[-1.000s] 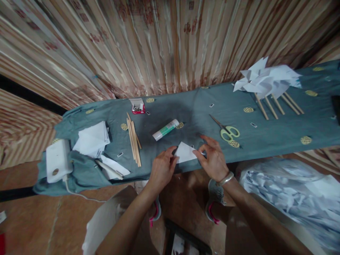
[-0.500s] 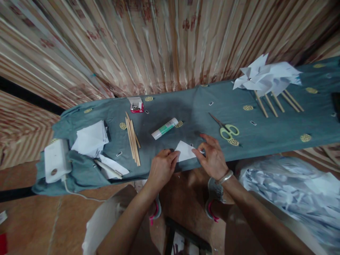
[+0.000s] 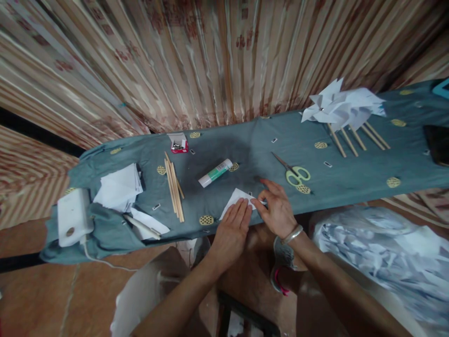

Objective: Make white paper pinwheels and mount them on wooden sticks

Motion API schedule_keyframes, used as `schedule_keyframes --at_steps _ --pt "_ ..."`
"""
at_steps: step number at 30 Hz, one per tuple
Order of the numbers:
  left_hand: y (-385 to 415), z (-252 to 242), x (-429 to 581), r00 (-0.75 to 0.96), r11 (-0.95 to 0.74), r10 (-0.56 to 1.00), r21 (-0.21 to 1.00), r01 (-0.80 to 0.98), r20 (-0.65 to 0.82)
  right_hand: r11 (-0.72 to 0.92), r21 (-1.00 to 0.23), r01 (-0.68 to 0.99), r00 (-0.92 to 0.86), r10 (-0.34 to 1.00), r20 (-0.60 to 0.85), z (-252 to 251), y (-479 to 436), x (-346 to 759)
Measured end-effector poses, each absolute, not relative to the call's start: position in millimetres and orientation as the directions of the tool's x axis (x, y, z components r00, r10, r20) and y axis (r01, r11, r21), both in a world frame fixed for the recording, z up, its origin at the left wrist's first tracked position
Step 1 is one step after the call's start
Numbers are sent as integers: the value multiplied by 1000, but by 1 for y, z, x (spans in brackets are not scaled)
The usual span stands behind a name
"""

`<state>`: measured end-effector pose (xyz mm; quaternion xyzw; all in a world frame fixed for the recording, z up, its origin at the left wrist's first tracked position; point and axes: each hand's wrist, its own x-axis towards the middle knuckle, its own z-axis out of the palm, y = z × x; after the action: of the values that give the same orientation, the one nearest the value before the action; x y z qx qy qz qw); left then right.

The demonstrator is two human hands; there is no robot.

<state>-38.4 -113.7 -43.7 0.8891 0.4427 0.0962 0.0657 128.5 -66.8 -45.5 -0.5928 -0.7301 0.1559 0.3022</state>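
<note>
A folded piece of white paper lies at the front edge of the cloth-covered table. Flat on top of it rests my left hand, fingers stretched out and side by side, covering its lower part. My right hand pinches the paper's right corner between thumb and fingertips. Just beyond them lies a green and white glue stick. Scissors with light green handles lie to the right of it, blades apart from the paper.
Wooden sticks, a small red box of metal pins and a paper stack are on the left. A white device with a cable stands at the left end. Paper pinwheels lie at right; a plastic bag sits below.
My left hand has let go of the paper's left edge and moved right, flattening onto it. My right hand keeps its pinch. The view has shifted slightly.
</note>
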Motion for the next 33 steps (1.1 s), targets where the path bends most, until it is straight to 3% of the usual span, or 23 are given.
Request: schedule_keyframes --at_steps 9,17,26,33 --pt "-123 -48 -70 618 -626 780 114 772 97 216 -545 810 -54 953 298 -50 -70 150" --pt "-131 -43 -80 586 -589 808 91 803 59 230 -671 704 21 939 344 -37 -71 154" --pt "-138 -44 -92 580 -584 811 61 809 71 227 -569 790 -79 959 274 -57 -78 138" --pt "-148 -48 -114 527 -540 841 174 823 122 248 -649 719 -41 948 316 -51 -78 165"
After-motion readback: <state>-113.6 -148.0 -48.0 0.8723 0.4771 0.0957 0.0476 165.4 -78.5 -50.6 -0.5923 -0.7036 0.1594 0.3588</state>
